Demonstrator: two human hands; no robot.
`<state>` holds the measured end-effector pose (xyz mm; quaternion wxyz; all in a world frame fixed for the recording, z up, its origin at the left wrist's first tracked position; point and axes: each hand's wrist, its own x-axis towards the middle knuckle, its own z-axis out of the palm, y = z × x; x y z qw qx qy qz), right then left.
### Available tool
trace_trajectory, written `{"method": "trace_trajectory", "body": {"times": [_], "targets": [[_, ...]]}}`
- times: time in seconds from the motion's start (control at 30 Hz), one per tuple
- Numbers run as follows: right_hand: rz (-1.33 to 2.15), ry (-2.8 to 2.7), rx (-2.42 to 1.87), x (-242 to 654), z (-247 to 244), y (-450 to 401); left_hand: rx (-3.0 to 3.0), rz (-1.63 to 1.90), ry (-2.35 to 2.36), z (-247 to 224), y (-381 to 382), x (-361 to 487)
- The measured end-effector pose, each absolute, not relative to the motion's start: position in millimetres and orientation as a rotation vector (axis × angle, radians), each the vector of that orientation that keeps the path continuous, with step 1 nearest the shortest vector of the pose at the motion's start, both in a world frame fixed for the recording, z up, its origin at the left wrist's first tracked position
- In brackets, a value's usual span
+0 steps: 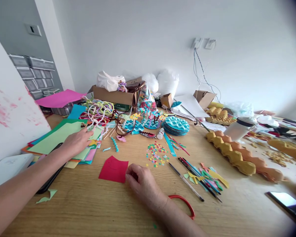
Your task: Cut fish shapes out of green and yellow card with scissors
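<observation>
My right hand (144,184) is closed at the right edge of a small red piece of paper (112,168), with its thumb and forefinger on the edge. Faint pencil lines show on the paper, which lies on the wooden table. Farther left, my left hand (80,141) reaches over a stack of coloured paper (56,135). Its fingers are bent together beside a white bent pipe cleaner (96,120); what they hold, if anything, is hidden. A yellow and orange paper fish (94,143) lies by that hand. Red-handled scissors (184,199) are partly under my right forearm.
Confetti dots (158,154), pens (186,181) and paper scraps (217,177) lie right of centre. Blue wavy discs (175,125) are stacked behind. Egg-carton strips (230,153), a white bottle (240,128) and a phone (288,204) are at right. Another dark phone (50,176) lies under my left forearm.
</observation>
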<state>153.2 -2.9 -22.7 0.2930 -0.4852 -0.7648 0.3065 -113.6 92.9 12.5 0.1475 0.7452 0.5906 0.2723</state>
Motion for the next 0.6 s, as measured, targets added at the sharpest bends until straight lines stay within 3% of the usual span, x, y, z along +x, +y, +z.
{"method": "trace_trajectory", "body": {"times": [0.27, 0.6], "targets": [[0.596, -2.286, -1.290, 151.0, -24.6, -7.7, 2.351, 0.439, 1.434, -9.8, 63.6, -52.7], [0.525, -2.354, -1.386, 148.2, -21.8, -10.2, 2.310, 0.474, 1.470, -25.6, 68.7, -49.8]]}}
